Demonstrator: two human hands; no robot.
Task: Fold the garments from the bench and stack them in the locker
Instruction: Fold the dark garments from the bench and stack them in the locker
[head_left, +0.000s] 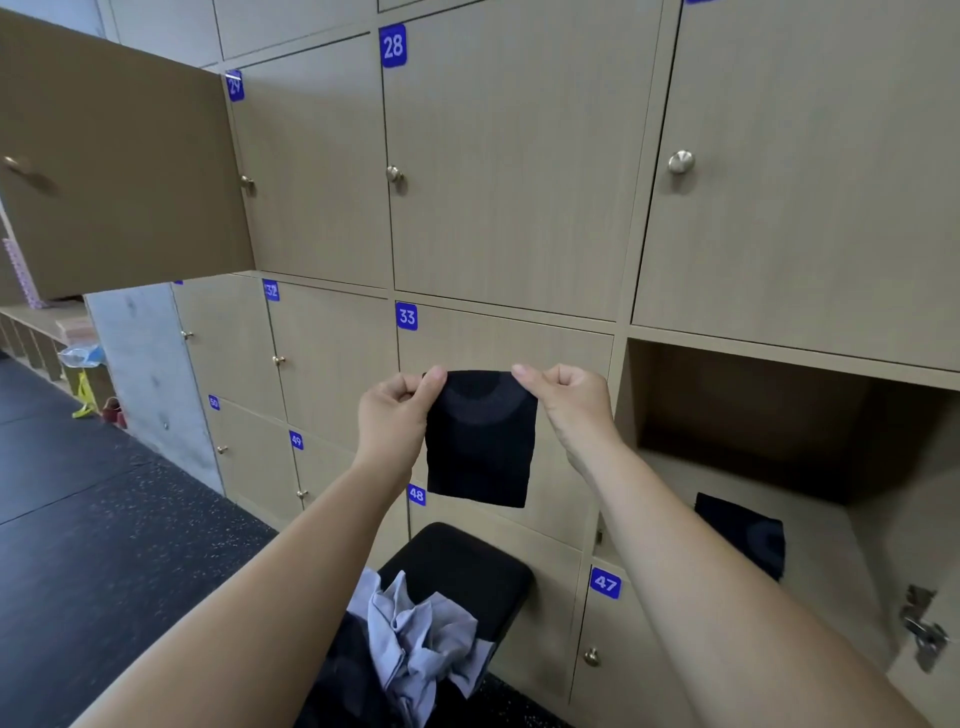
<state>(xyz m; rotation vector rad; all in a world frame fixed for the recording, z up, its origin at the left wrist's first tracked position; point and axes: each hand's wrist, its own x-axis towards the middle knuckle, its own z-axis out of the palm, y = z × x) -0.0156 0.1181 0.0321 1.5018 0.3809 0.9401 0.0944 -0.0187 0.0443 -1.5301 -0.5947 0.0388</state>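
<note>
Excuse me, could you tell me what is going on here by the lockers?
A person is holding up a small black fabric garment, pinching its top corners with the left hand and the right hand, so it hangs flat in front of the closed locker doors. To the right, the open wooden locker already holds one folded black garment. Below, a crumpled light grey garment lies on the black padded bench, not yet folded.

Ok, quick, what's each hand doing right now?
Left hand: pinches the top left corner of the dark folded garment.
Right hand: pinches its top right corner.
</note>
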